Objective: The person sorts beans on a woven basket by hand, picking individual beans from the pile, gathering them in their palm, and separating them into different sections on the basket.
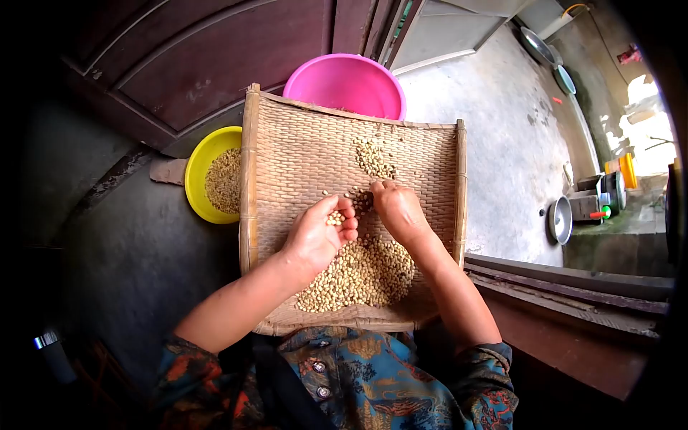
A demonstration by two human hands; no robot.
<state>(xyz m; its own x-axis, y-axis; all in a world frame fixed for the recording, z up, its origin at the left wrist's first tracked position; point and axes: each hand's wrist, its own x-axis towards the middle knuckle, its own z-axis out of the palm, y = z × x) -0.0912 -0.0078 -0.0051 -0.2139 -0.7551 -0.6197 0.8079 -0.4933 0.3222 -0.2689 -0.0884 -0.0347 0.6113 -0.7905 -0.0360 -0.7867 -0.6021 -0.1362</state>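
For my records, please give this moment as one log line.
left hand: cups pale oval beans | right hand: over tan woven bamboo tray

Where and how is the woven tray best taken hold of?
Likely by the left pole and right pole of the tray, coming from outside each: these form thick, nearly straight side edges to wrap fingers around, while the loose grains lie between them.

A dark red door (229, 64) stands beside the pale floor (473, 107). Along the far wall (591, 79) are a dark pan (537, 47) and a teal basin (565, 79); a metal bowl (560, 220) sits near an orange container (628, 170).
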